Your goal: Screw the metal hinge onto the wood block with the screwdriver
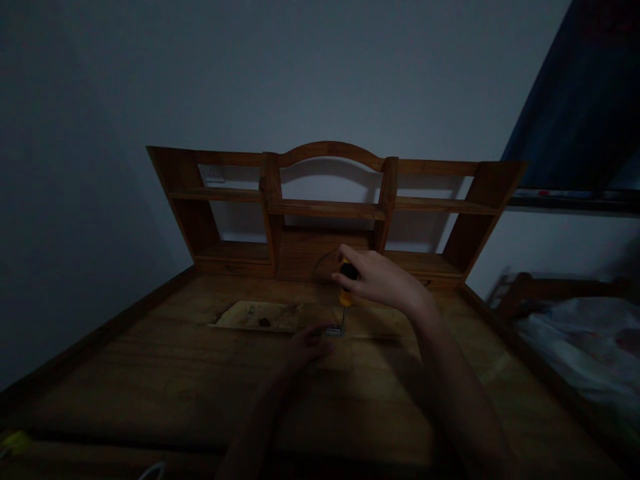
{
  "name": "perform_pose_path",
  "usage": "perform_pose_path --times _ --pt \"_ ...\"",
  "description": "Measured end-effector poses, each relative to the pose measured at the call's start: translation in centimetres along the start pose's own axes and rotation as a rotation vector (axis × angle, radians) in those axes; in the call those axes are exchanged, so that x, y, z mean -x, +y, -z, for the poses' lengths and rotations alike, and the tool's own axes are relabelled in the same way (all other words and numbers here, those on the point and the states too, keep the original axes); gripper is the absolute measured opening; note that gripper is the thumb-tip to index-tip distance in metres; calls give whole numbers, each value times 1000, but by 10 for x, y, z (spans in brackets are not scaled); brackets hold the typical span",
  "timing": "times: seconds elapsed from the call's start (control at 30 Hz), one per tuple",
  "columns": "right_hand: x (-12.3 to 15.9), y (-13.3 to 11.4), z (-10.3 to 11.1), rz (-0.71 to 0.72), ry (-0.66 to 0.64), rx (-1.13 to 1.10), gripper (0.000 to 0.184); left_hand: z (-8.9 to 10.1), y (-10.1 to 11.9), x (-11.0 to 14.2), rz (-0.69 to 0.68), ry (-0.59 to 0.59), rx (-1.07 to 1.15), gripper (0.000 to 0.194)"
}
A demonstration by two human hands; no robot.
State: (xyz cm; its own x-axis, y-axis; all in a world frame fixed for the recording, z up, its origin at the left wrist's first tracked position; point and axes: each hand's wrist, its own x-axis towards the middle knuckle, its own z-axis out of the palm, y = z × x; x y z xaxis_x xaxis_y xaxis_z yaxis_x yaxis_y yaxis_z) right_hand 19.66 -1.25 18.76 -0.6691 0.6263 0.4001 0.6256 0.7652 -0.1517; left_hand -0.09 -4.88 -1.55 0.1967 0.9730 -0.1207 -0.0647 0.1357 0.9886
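My right hand [383, 279] is closed around the top of a yellow and black screwdriver [345, 293] held upright, tip down on a small metal piece [334, 331] on the wooden desk [175, 380]. My left hand [305, 347] rests on the desk just left of that metal piece, fingers curled beside it; in the dim light I cannot tell whether they pinch it. A flat pale board [257, 316] lies on the desk to the left of both hands.
A wooden hutch [327, 207] with shelves and an arched top stands at the back of the desk against a pale wall. A bed with light bedding [575, 353] is at the right. A small yellow object [15, 441] lies at the desk's near left corner.
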Motion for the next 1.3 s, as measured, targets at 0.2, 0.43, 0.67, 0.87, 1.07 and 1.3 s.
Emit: perform_pose_path --times 0.2,0.43,0.67,0.87,1.07,1.3 --pt "-2 3 -1 109 26 -85 24 0 -1 -1 9 14 31 73" --pt "1 1 -1 -62 37 59 32 0 -1 -1 14 26 -7 72" --pt "1 -2 -1 59 2 -30 22 1 -5 -4 -4 32 3 70" --pt "0 -2 -2 -50 39 57 25 1 -4 -3 -15 25 0 71" --pt "-2 0 -1 -21 11 7 23 -3 6 2 7 40 -34 70" --pt "-2 5 -1 -20 22 31 31 1 0 -1 15 22 -25 72"
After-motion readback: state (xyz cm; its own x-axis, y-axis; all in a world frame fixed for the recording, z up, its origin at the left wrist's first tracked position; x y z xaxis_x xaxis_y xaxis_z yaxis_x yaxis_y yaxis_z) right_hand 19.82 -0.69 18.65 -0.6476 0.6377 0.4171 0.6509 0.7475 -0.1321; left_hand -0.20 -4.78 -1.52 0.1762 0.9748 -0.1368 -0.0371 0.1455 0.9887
